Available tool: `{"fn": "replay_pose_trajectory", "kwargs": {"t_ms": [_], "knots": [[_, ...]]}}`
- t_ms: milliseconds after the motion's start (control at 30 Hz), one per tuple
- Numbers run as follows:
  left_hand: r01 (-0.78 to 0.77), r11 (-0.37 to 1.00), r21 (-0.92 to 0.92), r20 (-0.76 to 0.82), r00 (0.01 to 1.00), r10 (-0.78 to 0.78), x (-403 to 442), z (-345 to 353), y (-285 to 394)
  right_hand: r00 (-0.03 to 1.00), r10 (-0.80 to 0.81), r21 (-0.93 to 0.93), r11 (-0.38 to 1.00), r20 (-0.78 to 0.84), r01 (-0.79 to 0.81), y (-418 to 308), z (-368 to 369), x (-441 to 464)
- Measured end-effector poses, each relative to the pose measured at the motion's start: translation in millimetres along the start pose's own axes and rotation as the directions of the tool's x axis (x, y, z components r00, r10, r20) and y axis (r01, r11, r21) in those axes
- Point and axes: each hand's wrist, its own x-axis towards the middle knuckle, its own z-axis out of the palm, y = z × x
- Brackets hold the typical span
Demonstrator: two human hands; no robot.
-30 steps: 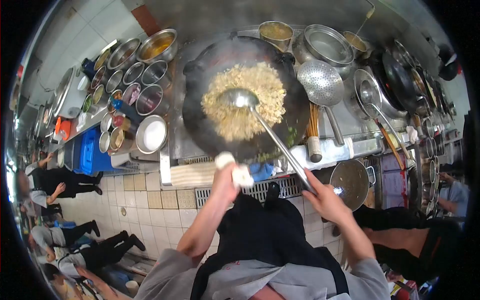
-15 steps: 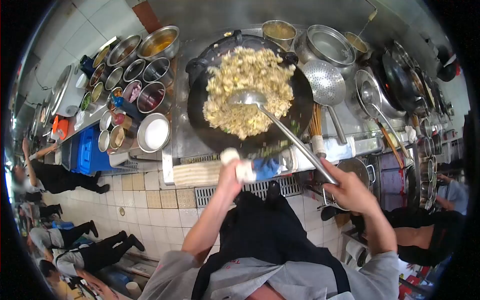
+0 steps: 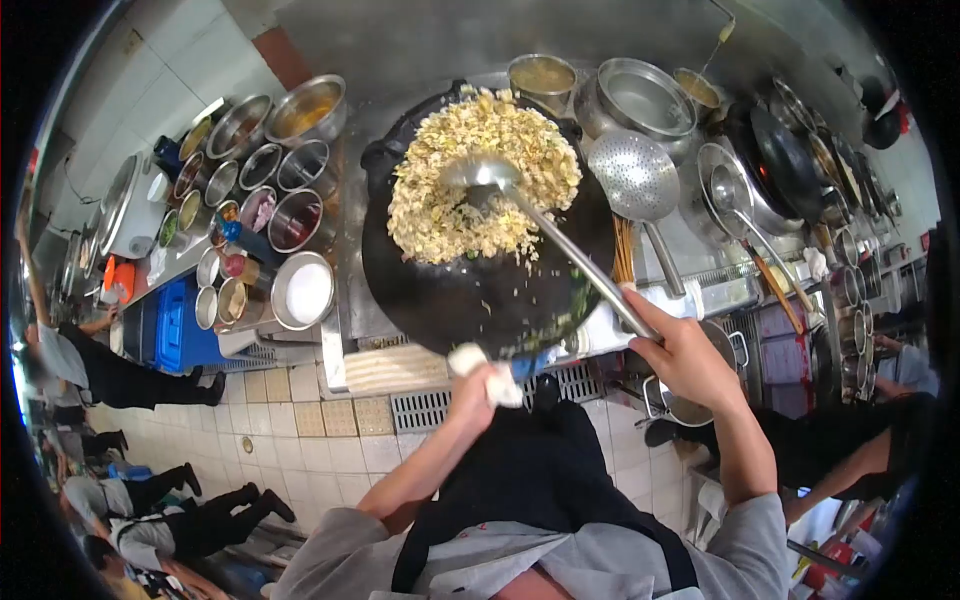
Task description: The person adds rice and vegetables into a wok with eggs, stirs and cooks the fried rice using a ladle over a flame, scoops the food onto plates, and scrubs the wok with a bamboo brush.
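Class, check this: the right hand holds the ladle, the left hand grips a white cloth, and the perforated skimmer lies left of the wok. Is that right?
One part is wrong: the perforated skimmer lies right of the wok, as the head view shows. The right hand holds the ladle, and the left hand grips a white cloth.
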Motion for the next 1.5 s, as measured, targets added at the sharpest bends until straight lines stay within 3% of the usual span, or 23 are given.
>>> {"fn": "replay_pose_trajectory", "kwargs": {"t_ms": [67, 133, 200, 267, 300, 333, 400, 433, 467, 533, 667, 700, 800, 833, 933, 1033, 1133, 1167, 1300, 1400, 1433, 1467, 1500], "knots": [[0.118, 0.979, -0.168, -0.032, 0.992, -0.125, 21, 28, 53, 1.000, 0.026, 0.130, 0.991, -0.017, -0.024, -20, -6, -19], [0.049, 0.996, -0.069, 0.087, 0.995, -0.043, 97, 18, 63, 0.989, 0.118, 0.450, 0.881, 0.090, -0.146, -19, -9, -30], [0.035, 0.999, -0.017, 0.081, 0.996, -0.033, 142, 14, 75, 0.969, 0.158, 0.757, 0.605, 0.188, -0.245, -7, -1, -30], [0.054, 0.998, 0.030, 0.064, 0.996, -0.056, 169, 8, 77, 0.943, 0.143, 0.889, 0.316, 0.301, -0.332, 19, 29, -2], [0.066, 0.996, 0.051, 0.055, 0.996, -0.069, 173, 7, 76, 0.927, 0.189, 0.887, 0.283, 0.323, -0.366, 31, 52, 25], [0.066, 0.997, 0.034, 0.033, 0.997, -0.067, 171, 5, 75, 0.909, 0.248, 0.826, 0.387, 0.334, -0.409, 38, 74, 59], [0.070, 0.997, 0.009, -0.005, 0.998, -0.070, 163, 7, 77, 0.904, 0.242, 0.806, 0.413, 0.352, -0.424, 41, 105, 106], [0.070, 0.996, 0.055, -0.006, 0.998, -0.070, 143, 7, 84, 0.966, 0.181, 0.673, 0.693, 0.185, -0.259, 29, 114, 115], [-0.024, 0.999, 0.036, 0.042, 0.999, 0.022, 133, -2, 81, 0.978, 0.135, 0.658, 0.725, 0.157, -0.206, 30, 114, 109], [-0.053, 0.998, 0.029, 0.036, 0.998, 0.052, 99, -20, 80, 0.996, 0.027, 0.623, 0.779, 0.080, -0.071, 21, 105, 95], [-0.020, 1.000, -0.012, -0.010, 1.000, 0.020, 48, -40, 76, 0.902, 0.162, 0.841, 0.326, 0.400, -0.431, 21, 92, 63], [-0.009, 1.000, -0.023, -0.002, 1.000, 0.009, 47, -46, 70, 0.914, 0.168, 0.808, 0.428, 0.369, -0.405, 41, 111, 84], [-0.037, 0.999, 0.036, -0.029, 0.999, 0.038, 40, -45, 62, 0.934, 0.154, 0.780, 0.516, 0.321, -0.353, 33, 112, 123], [-0.064, 0.995, 0.076, -0.050, 0.996, 0.068, 34, -47, 59, 0.959, 0.132, 0.733, 0.622, 0.250, -0.277, 21, 107, 116], [-0.114, 0.990, 0.078, -0.088, 0.989, 0.120, 23, -52, 55, 0.925, 0.178, 0.808, 0.450, 0.336, -0.380, 10, 69, 55], [-0.125, 0.992, 0.024, -0.128, 0.984, 0.127, 13, -58, 46, 0.853, 0.232, 0.839, 0.186, 0.468, -0.511, 30, 84, 29], [-0.077, 0.995, 0.063, -0.057, 0.995, 0.080, 16, -49, 45, 0.897, 0.262, 0.772, 0.458, 0.356, -0.441, 38, 111, 78], [-0.063, 0.996, 0.062, -0.041, 0.997, 0.065, 18, -48, 46, 0.943, 0.166, 0.725, 0.605, 0.289, -0.329, 39, 117, 93], [-0.134, 0.986, 0.098, -0.080, 0.987, 0.142, 17, -53, 46, 0.913, 0.221, 0.714, 0.570, 0.343, -0.407, 7, 80, 51], [-0.151, 0.987, 0.055, -0.123, 0.980, 0.157, 13, -62, 40, 0.858, 0.208, 0.840, 0.195, 0.470, -0.507, 25, 99, 42], [-0.129, 0.988, 0.079, -0.088, 0.987, 0.136, 12, -59, 42, 0.871, 0.162, 0.862, 0.146, 0.463, -0.485, 32, 104, 62], [-0.113, 0.991, 0.078, -0.062, 0.991, 0.118, 15, -54, 43, 0.829, 0.315, 0.854, 0.090, 0.463, -0.512, 34, 100, 79], [-0.103, 0.992, 0.077, -0.035, 0.994, 0.106, 21, -47, 45, 0.884, 0.284, 0.822, 0.341, 0.371, -0.455, 33, 94, 96]]}}
